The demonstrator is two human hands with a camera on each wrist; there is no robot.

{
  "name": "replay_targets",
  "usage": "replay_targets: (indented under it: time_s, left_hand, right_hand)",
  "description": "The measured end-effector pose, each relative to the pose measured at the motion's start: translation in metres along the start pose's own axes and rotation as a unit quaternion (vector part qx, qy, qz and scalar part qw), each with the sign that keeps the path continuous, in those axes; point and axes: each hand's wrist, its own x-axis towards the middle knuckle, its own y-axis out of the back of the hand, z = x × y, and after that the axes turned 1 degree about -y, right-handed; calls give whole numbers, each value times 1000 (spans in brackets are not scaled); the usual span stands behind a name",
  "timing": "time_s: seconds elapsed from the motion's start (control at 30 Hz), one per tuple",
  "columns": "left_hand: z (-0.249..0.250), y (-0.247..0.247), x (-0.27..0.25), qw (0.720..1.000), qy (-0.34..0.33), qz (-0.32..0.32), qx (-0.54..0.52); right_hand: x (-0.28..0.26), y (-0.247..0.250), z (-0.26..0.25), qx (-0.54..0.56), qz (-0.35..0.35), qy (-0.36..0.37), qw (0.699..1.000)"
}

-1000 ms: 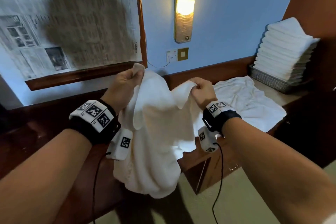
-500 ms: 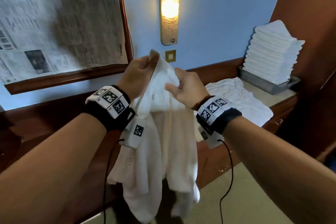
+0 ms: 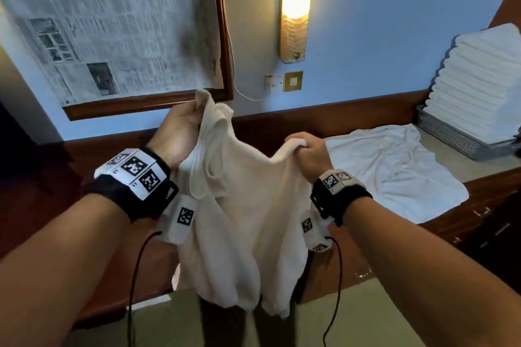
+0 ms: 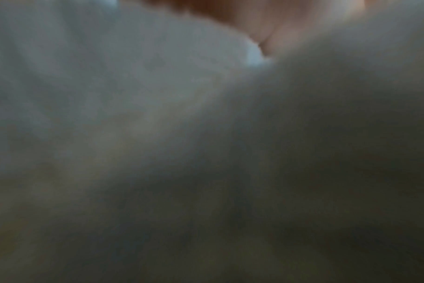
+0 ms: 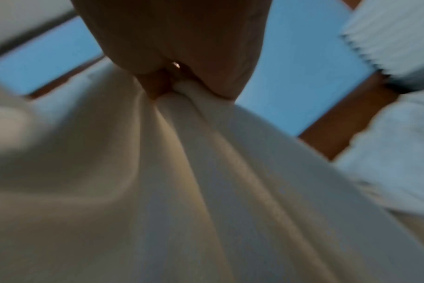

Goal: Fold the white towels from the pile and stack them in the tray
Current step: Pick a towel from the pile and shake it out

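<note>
Left hand [image 3: 180,132] and right hand [image 3: 310,152] each pinch a top edge of a towel [image 3: 248,220], fingers clamped, above the worktop [image 3: 493,186]; folded stack [image 3: 479,87] fills the far-right tray [image 3: 451,135].

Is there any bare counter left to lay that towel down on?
Some: the dark wooden counter left of the held white towel looks bare. A beige strip lies between the spread towel and the mesh tray. The right end is crowded.

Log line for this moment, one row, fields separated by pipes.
left hand: grips towel corner | right hand: grips top edge | towel: hanging, unfolded | tray: folded stack inside | counter: one loose towel
</note>
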Motion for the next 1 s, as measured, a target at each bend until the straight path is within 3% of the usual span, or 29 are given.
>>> replay_targets:
  time_s: [0.07,0.13,0.23,0.33,0.43,0.6,0.73,0.8,0.9,1.0]
  left_hand:
    - [-9,-1,-6,999,13,-12,-44]
    - [-14,-8,-12,1000,4,-18,-12]
    - [-12,-16,-16,995,-37,-4,89]
    - [8,-14,-20,984,-97,12,148]
    - [28,0,-26,973,-126,36,193]
    - [48,35,-40,978,-119,50,166]
    - [50,63,-52,980,-117,68,144]
    - [50,77,-61,980,-114,68,149]
    - [46,91,-77,973,-102,58,198]
    - [38,102,-88,977,-73,20,201]
  right_hand:
    - [8,-10,-41,-5,-56,83,995]
    - [12,-18,-77,-47,-96,178,978]
    - [22,-14,-110,-116,-81,235,962]
    - [16,-6,-123,-214,-69,235,945]
    - [-12,-9,-126,-252,-104,192,943]
    - [-40,-25,-63,-166,-139,58,975]
    - [-59,-35,-13,-243,-147,-39,958]
    - [-66,-40,-4,-218,-111,-62,968]
    - [-63,-54,-31,-116,-29,-28,992]
    - [-57,-75,-87,-68,-52,70,994]
